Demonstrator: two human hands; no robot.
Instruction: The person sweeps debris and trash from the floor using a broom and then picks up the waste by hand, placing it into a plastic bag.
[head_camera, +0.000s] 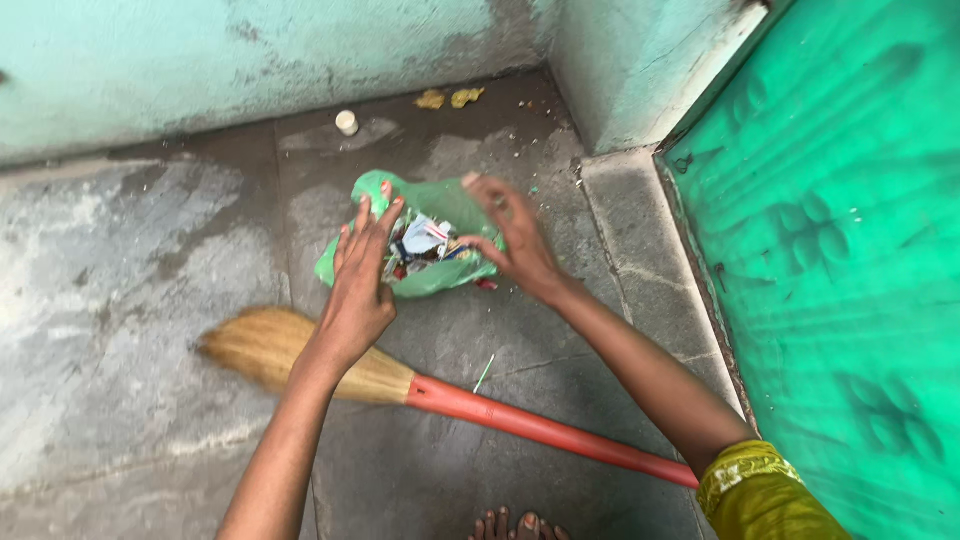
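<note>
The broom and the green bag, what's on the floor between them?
In the head view, only bare grey floor and a thin green stick lie between the broom and the bag.

Head camera looks steeply down, close over the floor, perhaps tilted

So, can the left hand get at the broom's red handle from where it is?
Probably yes. The left hand grips the green plastic bag directly above the broom, and nothing lies between it and the red handle; it would have to release the bag first.
</note>
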